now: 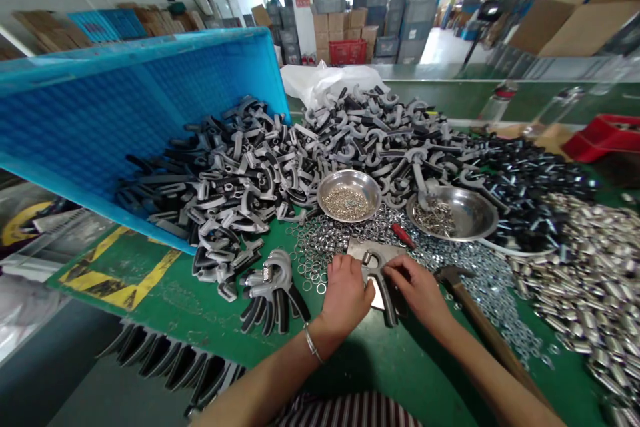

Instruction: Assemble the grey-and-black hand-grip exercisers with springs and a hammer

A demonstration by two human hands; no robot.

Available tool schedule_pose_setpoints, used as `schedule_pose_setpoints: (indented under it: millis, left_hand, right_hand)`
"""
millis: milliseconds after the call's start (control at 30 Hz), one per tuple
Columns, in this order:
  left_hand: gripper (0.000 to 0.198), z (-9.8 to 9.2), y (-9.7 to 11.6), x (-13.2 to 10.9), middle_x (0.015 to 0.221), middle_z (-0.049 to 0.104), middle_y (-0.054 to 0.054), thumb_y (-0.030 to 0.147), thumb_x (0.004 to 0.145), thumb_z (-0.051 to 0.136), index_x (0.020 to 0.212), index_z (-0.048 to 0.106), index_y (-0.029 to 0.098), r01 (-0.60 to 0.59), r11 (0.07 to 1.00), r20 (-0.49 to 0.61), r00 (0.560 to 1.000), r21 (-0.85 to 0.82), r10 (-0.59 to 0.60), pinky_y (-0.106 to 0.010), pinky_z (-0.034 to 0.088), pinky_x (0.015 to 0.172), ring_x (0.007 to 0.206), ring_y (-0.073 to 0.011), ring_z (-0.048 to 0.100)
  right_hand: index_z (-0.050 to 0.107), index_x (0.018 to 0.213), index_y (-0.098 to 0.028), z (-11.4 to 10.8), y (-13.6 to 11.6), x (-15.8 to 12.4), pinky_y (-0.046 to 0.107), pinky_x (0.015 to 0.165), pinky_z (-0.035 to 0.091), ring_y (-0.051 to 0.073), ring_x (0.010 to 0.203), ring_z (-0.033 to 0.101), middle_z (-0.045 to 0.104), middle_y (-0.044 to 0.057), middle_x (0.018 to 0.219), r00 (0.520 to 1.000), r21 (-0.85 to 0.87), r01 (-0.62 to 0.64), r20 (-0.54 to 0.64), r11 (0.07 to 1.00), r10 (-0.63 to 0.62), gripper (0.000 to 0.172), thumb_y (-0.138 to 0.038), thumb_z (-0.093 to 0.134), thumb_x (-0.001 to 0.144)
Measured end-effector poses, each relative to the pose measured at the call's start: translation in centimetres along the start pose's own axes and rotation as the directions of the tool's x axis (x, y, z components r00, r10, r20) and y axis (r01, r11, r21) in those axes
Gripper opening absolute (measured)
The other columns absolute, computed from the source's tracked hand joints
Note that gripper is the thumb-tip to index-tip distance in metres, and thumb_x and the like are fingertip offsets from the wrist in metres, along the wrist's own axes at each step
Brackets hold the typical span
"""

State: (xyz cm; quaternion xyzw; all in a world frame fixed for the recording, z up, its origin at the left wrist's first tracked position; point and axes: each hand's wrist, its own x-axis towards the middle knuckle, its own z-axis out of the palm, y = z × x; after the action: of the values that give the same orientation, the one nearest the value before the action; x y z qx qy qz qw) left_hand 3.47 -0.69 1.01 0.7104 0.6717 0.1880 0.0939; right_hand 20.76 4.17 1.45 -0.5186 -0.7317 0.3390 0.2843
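A grey and black hand grip strengthener (387, 297) with a coil spring lies over a small metal plate (356, 248) in front of me. My left hand (346, 290) is closed on its left side, fingers curled and thumb along the handle. My right hand (419, 290) pinches at its right side with thumb and fingertips; whether a small part is also between them is hidden. To the left, several similar grip strengtheners with springs (273, 287) lie stacked together. A hammer (477, 320) with a wooden handle rests beside my right forearm.
A tipped blue crate (150, 93) spills grey and black handles (260, 173) across the green table (190, 327). Two metal bowls, one with small pins (349, 195) and one with larger pins (453, 212), stand behind the plate. Rings, nuts, a red-handled tool (403, 235) and metal cylinders (590, 267) lie around.
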Motion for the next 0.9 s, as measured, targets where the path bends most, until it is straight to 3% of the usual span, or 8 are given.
schedule_pose_setpoints:
  millis: [100,167,267,333,467,567,733,900]
  left_hand:
    - [0.041,-2.0,-0.9,0.2,0.116,0.057,-0.014,0.041,0.09,0.059,0.121,0.054,0.014,-0.041,0.999,0.012,0.999,0.018,0.041,-0.048,0.041,0.096,0.112,-0.0308,0.048]
    - [0.04,-4.1,-1.8,1.6,0.117,0.058,-0.013,0.041,0.092,0.057,0.122,0.055,0.015,-0.096,0.994,0.001,0.995,0.057,0.096,-0.046,0.04,0.097,0.111,-0.0298,0.049]
    - [0.027,-6.9,-3.4,5.9,0.109,0.062,-0.012,0.032,0.097,0.049,0.113,0.061,0.014,-0.176,0.973,0.0,0.984,0.151,0.177,-0.044,0.04,0.096,0.106,-0.0279,0.053]
    - [0.026,-7.8,-4.6,9.4,0.104,0.064,-0.012,0.026,0.099,0.044,0.106,0.065,0.014,-0.209,0.955,0.019,0.977,0.21,0.21,-0.043,0.041,0.095,0.103,-0.0269,0.056]
    - [0.029,-6.9,-6.3,15.2,0.103,0.068,-0.015,0.016,0.097,0.041,0.1,0.069,0.008,-0.221,0.924,0.104,0.975,0.313,0.198,-0.042,0.042,0.095,0.103,-0.0265,0.06]
    - [0.028,-5.3,-6.7,17.4,0.102,0.07,-0.018,0.01,0.094,0.044,0.098,0.071,0.005,-0.22,0.921,0.153,0.972,0.321,0.179,-0.042,0.044,0.096,0.103,-0.0263,0.063]
    - [0.027,-3.7,-6.8,18.7,0.105,0.07,-0.02,0.004,0.09,0.047,0.101,0.072,0.005,-0.207,0.921,0.225,0.965,0.329,0.137,-0.038,0.048,0.092,0.102,-0.0253,0.066]
    - [0.023,-3.6,-6.4,18.6,0.107,0.07,-0.022,0.007,0.092,0.051,0.105,0.07,0.005,-0.183,0.927,0.228,0.967,0.328,0.111,-0.038,0.049,0.095,0.106,-0.0258,0.066]
  right_hand:
    - [0.062,0.085,-0.023,0.5,0.1,0.3,0.03,0.062,0.049,0.019,0.064,0.063,0.067,-0.001,0.071,1.0,0.01,0.001,0.017,1.0,-0.002,0.018,-0.035,0.051,0.092]
    - [0.062,0.085,-0.023,0.8,0.2,0.6,0.032,0.068,0.05,0.02,0.069,0.063,0.068,0.001,0.076,0.999,0.0,0.033,0.025,0.999,-0.033,0.016,-0.034,0.053,0.092]
    - [0.063,0.084,-0.022,1.2,0.5,0.8,0.038,0.08,0.049,0.024,0.084,0.063,0.067,0.005,0.085,0.985,-0.042,0.17,0.043,0.985,-0.168,0.015,-0.032,0.056,0.093]
    - [0.064,0.087,-0.022,1.7,0.7,0.7,0.041,0.085,0.049,0.025,0.09,0.061,0.065,0.007,0.088,0.957,-0.093,0.289,0.04,0.953,-0.287,0.014,-0.029,0.055,0.095]
    - [0.064,0.094,-0.021,2.4,1.0,0.5,0.042,0.087,0.05,0.026,0.094,0.061,0.064,0.009,0.092,0.911,-0.22,0.406,0.022,0.887,-0.412,0.013,-0.025,0.052,0.098]
    - [0.065,0.096,-0.019,2.7,1.0,0.6,0.041,0.086,0.052,0.025,0.093,0.061,0.064,0.01,0.093,0.886,-0.3,0.449,0.033,0.841,-0.462,0.015,-0.023,0.051,0.098]
    - [0.068,0.101,-0.013,2.6,1.4,0.4,0.042,0.085,0.055,0.026,0.093,0.061,0.067,0.014,0.098,0.828,-0.421,0.54,0.11,0.729,-0.55,0.02,-0.02,0.049,0.099]
    - [0.059,0.129,-0.005,1.6,1.4,-1.4,0.043,0.091,0.056,0.029,0.107,0.059,0.065,0.02,0.122,0.762,-0.568,0.625,0.296,0.535,-0.576,0.039,-0.004,0.043,0.093]
